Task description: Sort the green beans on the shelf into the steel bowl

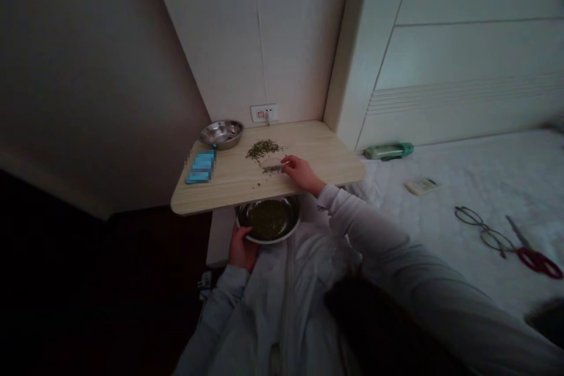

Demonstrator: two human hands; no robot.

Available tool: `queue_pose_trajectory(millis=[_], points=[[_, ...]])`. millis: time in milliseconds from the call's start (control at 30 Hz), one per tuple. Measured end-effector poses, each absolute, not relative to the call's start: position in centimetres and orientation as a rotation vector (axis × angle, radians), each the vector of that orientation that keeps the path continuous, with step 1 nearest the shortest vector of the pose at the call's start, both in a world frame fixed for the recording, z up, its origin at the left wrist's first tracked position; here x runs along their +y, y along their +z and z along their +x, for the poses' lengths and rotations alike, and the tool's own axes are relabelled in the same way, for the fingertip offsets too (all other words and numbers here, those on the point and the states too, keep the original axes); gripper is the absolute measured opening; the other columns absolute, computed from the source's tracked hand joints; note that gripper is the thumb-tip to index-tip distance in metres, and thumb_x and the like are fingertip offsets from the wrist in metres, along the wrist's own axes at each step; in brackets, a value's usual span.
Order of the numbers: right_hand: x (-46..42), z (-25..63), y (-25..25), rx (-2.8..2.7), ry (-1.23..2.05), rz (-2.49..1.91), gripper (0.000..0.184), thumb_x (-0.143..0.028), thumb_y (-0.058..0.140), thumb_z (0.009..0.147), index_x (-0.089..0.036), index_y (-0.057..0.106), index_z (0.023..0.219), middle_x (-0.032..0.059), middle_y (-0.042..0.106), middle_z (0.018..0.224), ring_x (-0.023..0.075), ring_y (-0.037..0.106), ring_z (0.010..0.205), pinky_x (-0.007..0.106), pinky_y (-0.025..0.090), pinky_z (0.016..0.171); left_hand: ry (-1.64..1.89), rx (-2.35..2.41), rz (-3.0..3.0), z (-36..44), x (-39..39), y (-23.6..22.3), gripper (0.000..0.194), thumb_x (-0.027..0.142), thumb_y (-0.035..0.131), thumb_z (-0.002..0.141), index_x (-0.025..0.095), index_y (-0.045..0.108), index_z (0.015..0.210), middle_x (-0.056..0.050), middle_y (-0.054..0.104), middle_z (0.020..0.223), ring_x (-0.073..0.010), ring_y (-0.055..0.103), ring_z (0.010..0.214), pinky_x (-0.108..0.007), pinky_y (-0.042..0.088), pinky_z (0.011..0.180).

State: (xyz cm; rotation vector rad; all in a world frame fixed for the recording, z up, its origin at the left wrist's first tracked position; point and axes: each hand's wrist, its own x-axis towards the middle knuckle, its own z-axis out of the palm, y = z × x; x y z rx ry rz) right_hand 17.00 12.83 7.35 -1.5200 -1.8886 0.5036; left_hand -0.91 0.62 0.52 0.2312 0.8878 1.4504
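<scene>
My left hand (pixel 242 249) grips the rim of a metal bowl (pixel 268 241), thumb over its edge, just below the front edge of the small wooden table (pixel 326 153). Inside the bowl lies a mass of small dark green beans or seeds (pixel 268 218). Over the tabletop, my right hand (pixel 302 173) pinches a thin, pale, see-through flat piece (pixel 274 161) whose exact kind I cannot make out. Several loose grains lie along its lower edge. Just behind it spreads a pile of greenish grains (pixel 263 148).
At the table's back left stands another metal bowl (pixel 221 134), beside a phone with a blue screen (pixel 201 167). A wall socket (pixel 264 113) holds a plug. On the bed to the right lie a green bottle (pixel 388 151), a small pale box (pixel 422 185), glasses (pixel 484 230) and red-handled scissors (pixel 538 261).
</scene>
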Motion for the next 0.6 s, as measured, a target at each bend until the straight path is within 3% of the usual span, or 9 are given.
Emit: queue_pose_trajectory(millis=[233,600], points=[[13.0,16.9,6.8,-1.805,0.424,-1.598,0.027,-0.033,0.049,0.087,-0.014,0.055,0.105,0.0051,0.060,0.098,0.0147,0.059,0.084,0.036,0.049,0.076,1.497,0.866,0.246,-1.1,0.9,0.1,0.046,0.003,0.052,0.060,0.025,0.060,0.099,0.002,0.068,0.080,-0.0176,0.064,0.082,-0.030,0.051,0.073],[13.5,15.7,6.0,-1.878,0.509,-1.548,0.028,-0.033,0.050,0.087,-0.014,0.055,0.106,0.0060,0.059,0.103,0.0163,0.058,0.090,0.038,0.049,0.079,1.544,0.908,0.268,-1.3,0.6,0.2,0.042,0.004,0.053,0.061,0.026,0.060,0.096,0.002,0.068,0.085,-0.0164,0.063,0.083,-0.029,0.050,0.075]])
